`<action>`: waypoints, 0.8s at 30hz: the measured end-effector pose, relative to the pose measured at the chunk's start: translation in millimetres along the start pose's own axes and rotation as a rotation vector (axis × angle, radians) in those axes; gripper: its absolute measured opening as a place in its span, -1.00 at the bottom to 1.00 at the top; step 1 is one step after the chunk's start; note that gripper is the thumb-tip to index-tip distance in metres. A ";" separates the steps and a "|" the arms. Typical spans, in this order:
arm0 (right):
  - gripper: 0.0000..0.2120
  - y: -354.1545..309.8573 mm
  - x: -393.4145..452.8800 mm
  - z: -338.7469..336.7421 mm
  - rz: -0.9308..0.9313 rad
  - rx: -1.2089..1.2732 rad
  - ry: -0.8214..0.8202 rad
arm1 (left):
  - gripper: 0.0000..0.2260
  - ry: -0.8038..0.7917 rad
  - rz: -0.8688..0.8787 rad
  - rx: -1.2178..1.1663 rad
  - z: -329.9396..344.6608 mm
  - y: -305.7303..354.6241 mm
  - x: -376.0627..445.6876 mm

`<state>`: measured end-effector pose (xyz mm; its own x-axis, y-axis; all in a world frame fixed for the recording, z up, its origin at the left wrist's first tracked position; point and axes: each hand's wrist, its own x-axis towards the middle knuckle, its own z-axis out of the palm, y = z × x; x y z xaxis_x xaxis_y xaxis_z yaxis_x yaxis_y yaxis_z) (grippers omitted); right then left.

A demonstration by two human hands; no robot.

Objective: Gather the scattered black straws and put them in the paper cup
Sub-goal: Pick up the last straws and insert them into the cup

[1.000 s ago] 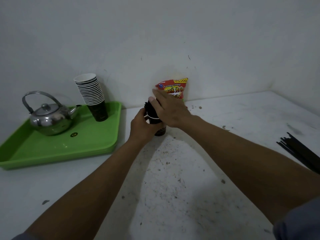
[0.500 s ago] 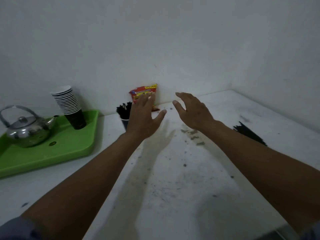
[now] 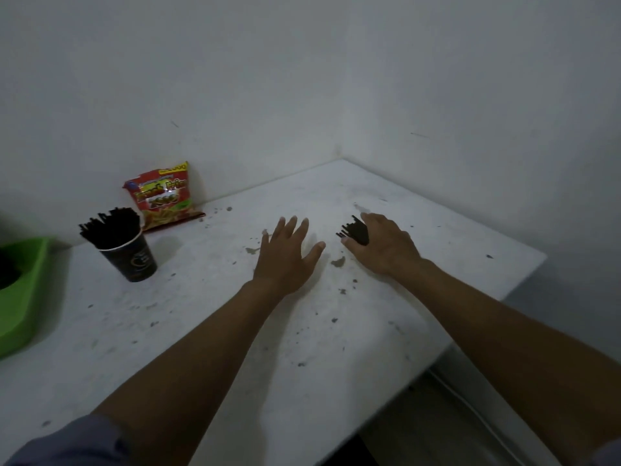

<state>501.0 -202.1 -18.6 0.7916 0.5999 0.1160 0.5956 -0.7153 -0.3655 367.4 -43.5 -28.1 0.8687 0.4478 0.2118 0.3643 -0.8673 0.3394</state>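
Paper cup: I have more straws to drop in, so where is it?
Head view, left side: the paper cup stands between the green tray and the snack bag.

Matt, worn surfaces, with one glossy packet catching the light.

The white worktop [image 3: 336, 331] is looking matt and rough, showing dark specks and scuffed patches across its painted-looking face. The dark paper cup [image 3: 132, 258] at the left is showing a dull finish with a pale rim, and the black straws [image 3: 109, 225] in it are looking like smooth plastic. The red snack packet [image 3: 164, 196] at the far wall is gleaming like glossy foil. The green tray [image 3: 20, 297] at the far left is looking like smooth plastic.
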 end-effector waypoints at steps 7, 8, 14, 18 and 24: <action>-0.28 16.6 4.8 10.9 0.050 -0.045 0.000 | -0.36 -0.101 -0.038 0.076 32.6 4.4 -0.4; -0.34 16.3 7.0 11.0 0.052 -0.052 0.004 | -0.35 -0.111 -0.044 0.088 33.5 4.0 0.7; -0.65 9.7 21.1 -8.5 0.067 -0.091 -0.070 | -0.32 -0.182 -0.055 0.184 36.6 2.5 5.1; -0.77 -6.5 29.1 -29.7 0.069 -0.199 -0.190 | -0.31 -0.178 -0.046 0.206 37.8 1.0 3.9; -0.68 -30.7 38.0 -36.9 0.082 -0.300 -0.319 | -0.31 -0.177 -0.039 0.194 36.9 0.0 0.2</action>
<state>517.9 -170.6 31.2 0.7843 0.5837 -0.2100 0.5831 -0.8093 -0.0715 380.0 -51.5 -61.9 0.8918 0.4512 0.0324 0.4411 -0.8833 0.1586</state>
